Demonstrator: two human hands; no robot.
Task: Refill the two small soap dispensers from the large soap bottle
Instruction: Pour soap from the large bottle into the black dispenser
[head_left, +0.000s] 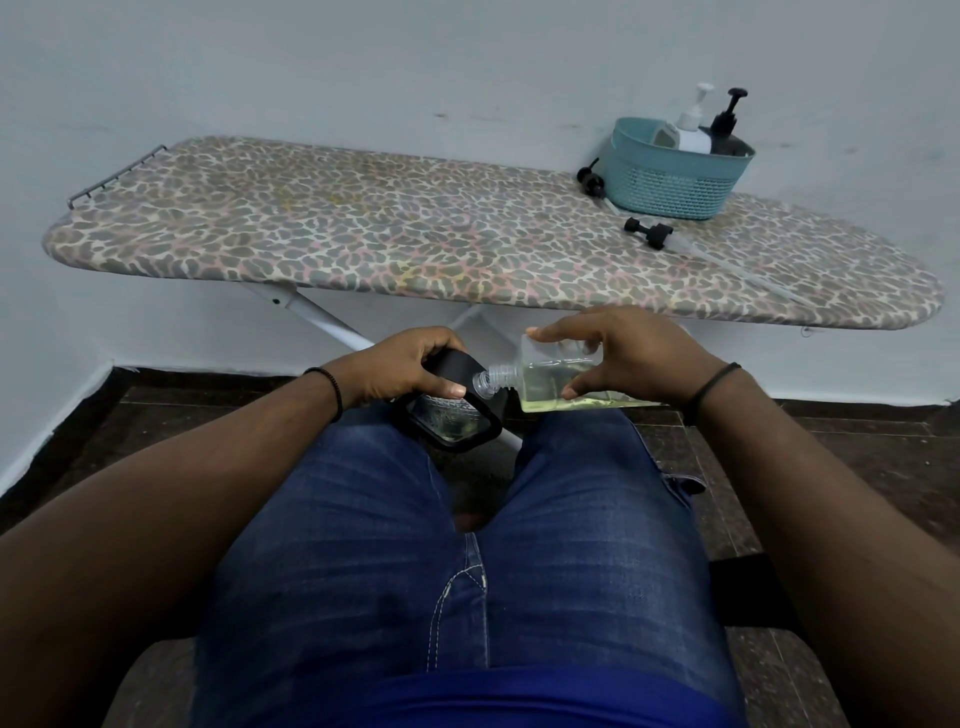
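My right hand (641, 353) grips a clear square bottle (543, 382) that holds some pale yellow soap. The bottle lies tipped on its side, and its uncapped threaded neck points left. My left hand (397, 369) holds a black square dispenser (452, 423) above my knees, tilted, just under and beside that neck. The neck nearly touches the black dispenser, and my left thumb hides where they meet. Two loose black pump heads, one (592, 179) left of the basket and one (649, 234) in front of it, lie on the ironing board.
An ironing board (363, 234) with a leopard-print cover stands in front of me against a pale wall. At its back right, a teal basket (675, 179) holds a white pump bottle (691, 127) and a black pump bottle (727, 130). My jeans-clad legs fill the foreground.
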